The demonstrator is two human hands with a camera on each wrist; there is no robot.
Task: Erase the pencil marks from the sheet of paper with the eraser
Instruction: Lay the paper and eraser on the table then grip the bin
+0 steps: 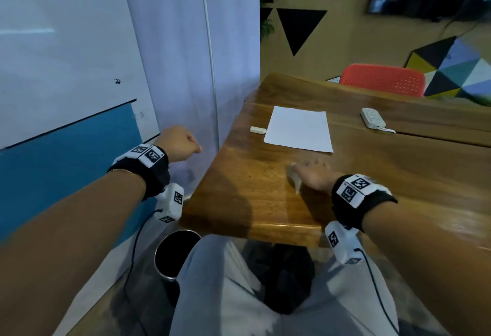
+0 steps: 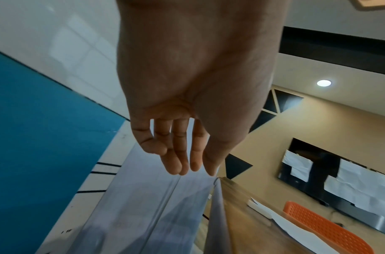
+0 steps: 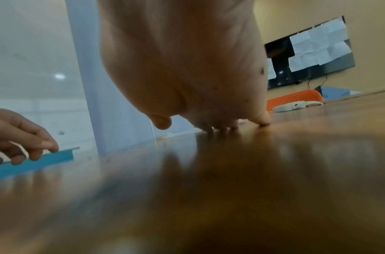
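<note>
A white sheet of paper (image 1: 299, 128) lies flat on the wooden table (image 1: 239, 197); no pencil marks show on it at this distance. Just left of it lies a small white eraser (image 1: 258, 130). My right hand (image 1: 305, 166) rests on the table below the sheet, its fingertips (image 3: 221, 127) touching the wood and holding nothing. Off the table's left edge my left hand (image 1: 192, 147) hangs in the air with loosely curled fingers (image 2: 182, 154) and nothing in it. In the left wrist view the paper (image 2: 295, 230) appears at the lower right.
A white power strip (image 1: 373, 120) lies right of the sheet. An orange chair (image 1: 382, 79) stands at the table's far side. A black bin (image 1: 176, 253) sits on the floor by my left knee. A glass wall (image 1: 186, 69) runs along the table's left edge.
</note>
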